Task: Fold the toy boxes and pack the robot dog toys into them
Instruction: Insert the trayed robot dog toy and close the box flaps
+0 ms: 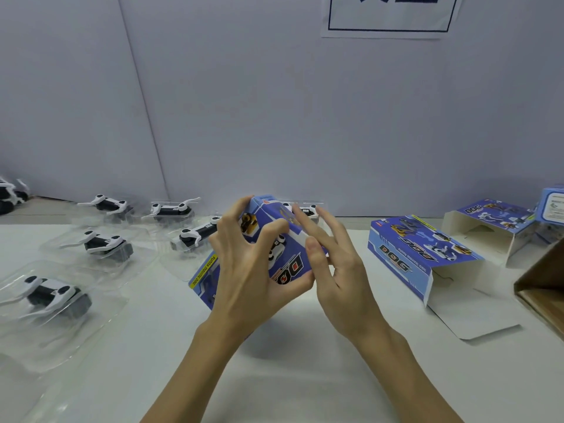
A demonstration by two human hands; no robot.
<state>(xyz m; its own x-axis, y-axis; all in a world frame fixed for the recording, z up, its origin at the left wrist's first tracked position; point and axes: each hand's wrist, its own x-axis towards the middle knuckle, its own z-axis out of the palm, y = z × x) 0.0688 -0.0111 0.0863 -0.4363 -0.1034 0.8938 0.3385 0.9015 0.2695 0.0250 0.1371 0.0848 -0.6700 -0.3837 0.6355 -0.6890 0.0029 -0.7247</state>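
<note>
Left hand (244, 264) grips the blue printed cardboard toy box (274, 239); right hand (329, 254), fingers straight, apparently presses a flap (support the opposite wall, crease squarely)

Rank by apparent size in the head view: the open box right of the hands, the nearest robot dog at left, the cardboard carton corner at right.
1. Open box.
2. Nearest robot dog.
3. Cardboard carton, cropped by the frame, so its rank is unsure.
</note>
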